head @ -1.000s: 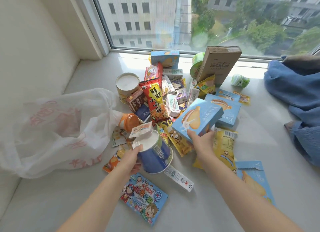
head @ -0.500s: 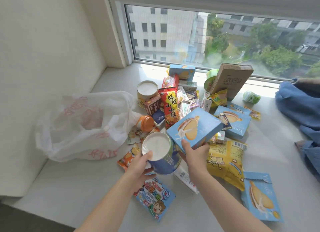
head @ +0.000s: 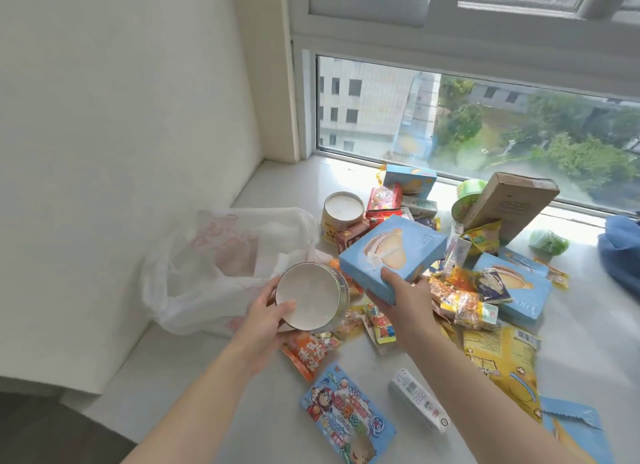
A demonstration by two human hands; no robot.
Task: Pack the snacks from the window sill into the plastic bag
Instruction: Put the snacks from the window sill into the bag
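Left hand (head: pixel 266 316) gripped the tub (head: pixel 311 297) just beside the bag (head: pixel 221 266) at the sill's left edge; right hand (head: pixel 401 297), farther off, clamped the blue box (head: pixel 391 255)

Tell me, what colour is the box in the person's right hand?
Light blue, with a pale biscuit pictured on top: the box shows clearly in the head view.

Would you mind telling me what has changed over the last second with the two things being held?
Both hands have lifted their loads off the pile and carried them left toward the plastic bag: the left hand with the round tub, the right hand with the blue box. Both grips are unchanged, and the other snacks stayed on the sill.
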